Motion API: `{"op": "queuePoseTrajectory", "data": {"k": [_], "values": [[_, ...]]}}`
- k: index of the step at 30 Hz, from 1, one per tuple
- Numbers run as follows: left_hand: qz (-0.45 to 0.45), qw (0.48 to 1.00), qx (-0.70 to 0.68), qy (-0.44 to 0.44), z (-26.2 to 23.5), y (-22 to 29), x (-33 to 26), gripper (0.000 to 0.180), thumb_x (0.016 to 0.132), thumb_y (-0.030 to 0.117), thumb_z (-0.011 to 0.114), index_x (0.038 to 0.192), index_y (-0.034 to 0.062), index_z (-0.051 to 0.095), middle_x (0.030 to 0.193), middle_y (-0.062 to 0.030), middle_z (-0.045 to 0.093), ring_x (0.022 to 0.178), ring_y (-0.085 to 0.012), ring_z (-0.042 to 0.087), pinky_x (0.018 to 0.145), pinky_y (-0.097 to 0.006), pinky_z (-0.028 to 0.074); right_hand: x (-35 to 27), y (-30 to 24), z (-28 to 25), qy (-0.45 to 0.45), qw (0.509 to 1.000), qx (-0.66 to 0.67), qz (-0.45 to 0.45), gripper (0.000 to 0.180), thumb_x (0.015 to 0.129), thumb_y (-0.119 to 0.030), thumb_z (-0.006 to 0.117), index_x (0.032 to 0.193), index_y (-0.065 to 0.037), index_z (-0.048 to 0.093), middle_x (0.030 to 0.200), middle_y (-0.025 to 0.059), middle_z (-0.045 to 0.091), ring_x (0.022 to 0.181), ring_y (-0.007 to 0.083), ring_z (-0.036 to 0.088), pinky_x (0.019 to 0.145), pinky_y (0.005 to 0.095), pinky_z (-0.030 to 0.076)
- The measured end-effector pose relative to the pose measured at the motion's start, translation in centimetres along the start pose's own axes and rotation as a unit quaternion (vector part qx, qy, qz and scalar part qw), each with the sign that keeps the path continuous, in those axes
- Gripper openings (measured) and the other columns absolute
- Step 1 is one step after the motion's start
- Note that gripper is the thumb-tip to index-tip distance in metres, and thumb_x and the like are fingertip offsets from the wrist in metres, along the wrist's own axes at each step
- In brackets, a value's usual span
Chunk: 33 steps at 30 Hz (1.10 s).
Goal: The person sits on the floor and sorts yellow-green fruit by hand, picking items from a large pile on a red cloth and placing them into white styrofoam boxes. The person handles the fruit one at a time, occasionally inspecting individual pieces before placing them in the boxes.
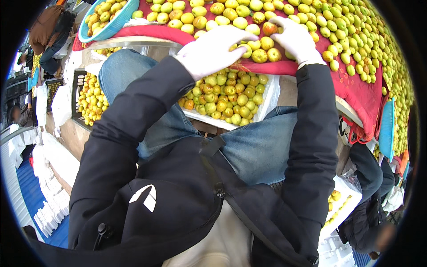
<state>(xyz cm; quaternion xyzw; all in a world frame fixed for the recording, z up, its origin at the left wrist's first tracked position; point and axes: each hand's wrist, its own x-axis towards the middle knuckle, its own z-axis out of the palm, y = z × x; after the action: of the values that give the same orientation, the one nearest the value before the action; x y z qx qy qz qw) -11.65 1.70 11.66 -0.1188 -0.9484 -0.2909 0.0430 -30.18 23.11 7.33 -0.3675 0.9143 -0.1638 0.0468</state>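
White gloves, one pair, worn on both of your hands. Your left hand (211, 50): palm down above the near edge of the spread, fingers loosely bent, a gap between thumb and forefinger; nothing shows in its hold, and its tips are beside several yellow-green fruits (259, 55). Your right hand (295, 41): half open and facing the left one, forefinger and thumb on either side of a reddish-brown fruit (269, 29); whether they grip it or only lie close, you cannot tell from this view.

Fruit, loose, in quantity: spread over a red cloth (362, 100) ahead of you and off to your right, green to yellow, some blotched brown. The cloth's near edge runs just below your hands.

Fruit, boxed: one white box (272, 95), well filled, between your knees, under the cloth's edge. One dark crate (76, 109), filled, beyond your left knee.

Baskets: one light blue (130, 11), holding fruit, at upper left; a second blue basket (387, 129), tipped on its side, at far right.

Sundries: a white foam box (353, 202) with fruit, lower right; a blurred person (369, 213) beside it.
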Motion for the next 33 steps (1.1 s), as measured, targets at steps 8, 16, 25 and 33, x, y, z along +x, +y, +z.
{"op": "queuePoseTrajectory", "data": {"k": [8,16,25,33], "values": [[0.153,0.977,0.141,-0.048,5.5,1.1,7.4,0.034,0.094,0.025,0.064,0.126,0.016,0.069,0.113,-0.0084,0.07,0.11,-0.029,0.062,0.097,-0.043,0.049,-2.7,0.8,-5.3,0.053,0.956,0.283,0.048,0.055,0.091,-0.033,0.077,0.136,-0.006,0.062,0.121,0.0101,0.069,0.097,0.0165,0.066,0.086,0.03,0.054],[0.104,0.987,0.102,-0.068,5.8,1.1,8.1,0.037,0.094,0.035,0.067,0.125,0.0154,0.07,0.1,-0.0105,0.068,0.103,-0.0298,0.062,0.09,-0.046,0.05,-3.6,-1.5,-7.3,-0.021,0.838,0.545,-0.03,0.05,0.095,-0.029,0.071,0.135,-0.002,0.059,0.097,0.0019,0.064,0.077,0.0099,0.059,0.076,0.026,0.047],[-0.17,0.95,-0.261,0.019,2.0,-1.6,5.4,0.05,0.102,0.043,0.066,0.14,0.0109,0.062,0.126,-0.0087,0.068,0.112,-0.0162,0.062,0.098,-0.034,0.051,-3.5,-0.8,-7.0,0.01,0.842,0.539,-0.023,0.052,0.097,-0.027,0.069,0.14,0.0,0.055,0.112,0.0075,0.07,0.079,0.0105,0.058,0.076,0.0257,0.047],[-0.11,0.993,-0.034,-0.01,4.2,0.2,4.4,0.063,0.097,0.034,0.066,0.156,0.0276,0.045,0.12,-0.0155,0.064,0.116,-0.0298,0.063,0.102,-0.045,0.052,-2.9,-1.6,-6.7,-0.003,0.88,0.475,0.016,0.054,0.096,-0.025,0.071,0.142,0.0,0.055,0.11,0.0056,0.068,0.079,0.0113,0.059,0.077,0.0254,0.048]]}}
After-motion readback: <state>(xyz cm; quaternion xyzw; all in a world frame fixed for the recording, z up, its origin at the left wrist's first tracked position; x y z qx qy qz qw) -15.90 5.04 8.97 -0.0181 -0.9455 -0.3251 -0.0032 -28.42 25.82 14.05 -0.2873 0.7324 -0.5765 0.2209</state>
